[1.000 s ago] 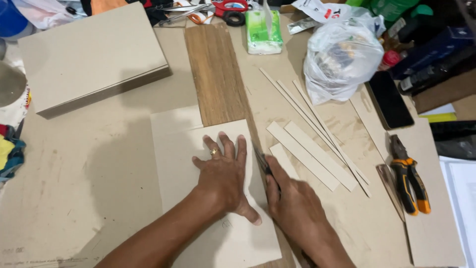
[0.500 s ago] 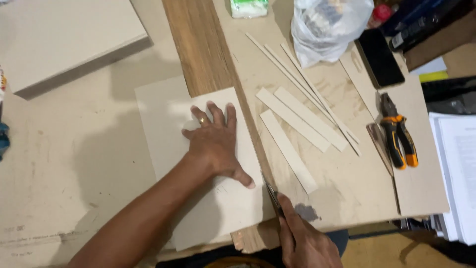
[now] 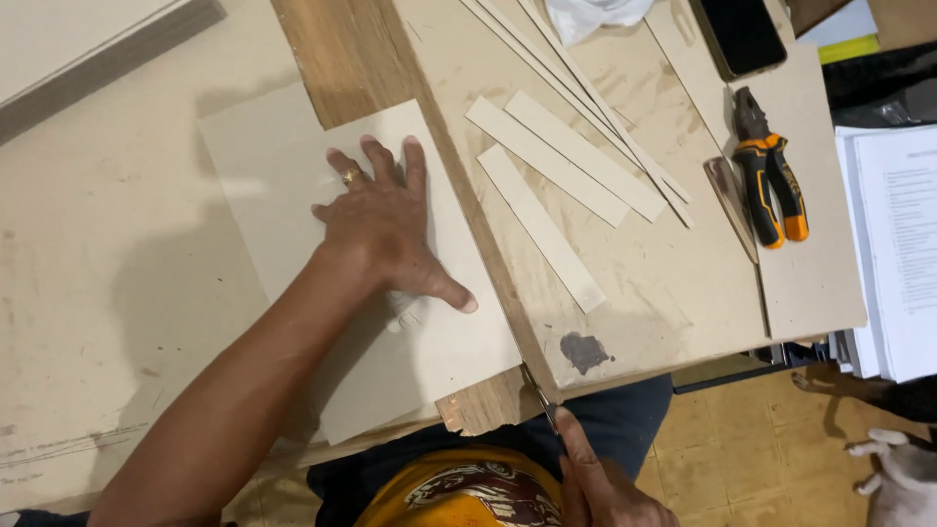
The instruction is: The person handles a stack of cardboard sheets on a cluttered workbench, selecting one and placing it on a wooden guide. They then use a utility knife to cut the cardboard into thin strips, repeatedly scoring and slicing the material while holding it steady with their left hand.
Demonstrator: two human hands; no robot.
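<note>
Right hand [image 3: 600,488], fist shut round a thin knife [image 3: 539,395], has pulled back off the bench edge at 6 o'clock w/ the cut apparently run right through, while left hand [image 3: 381,229] stays spread flat on the grey card sheet [image 3: 439,332] over the wood plank [image 3: 342,59], approx. 9 o'clock of the cut strips [image 3: 547,185].

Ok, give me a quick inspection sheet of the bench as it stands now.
Surface: scuffed board table, dark stain near its front edge.
Job's things: grey card sheet lying over a wooden plank; knife at the sheet's near edge.
Clutter: cut card strips, pliers, phone, printed papers.
Grippers: left hand flat on the sheet; right hand gripping the knife.
Cables: nothing seen.
Surroundings: tiled floor; another person's foot at right.
</note>
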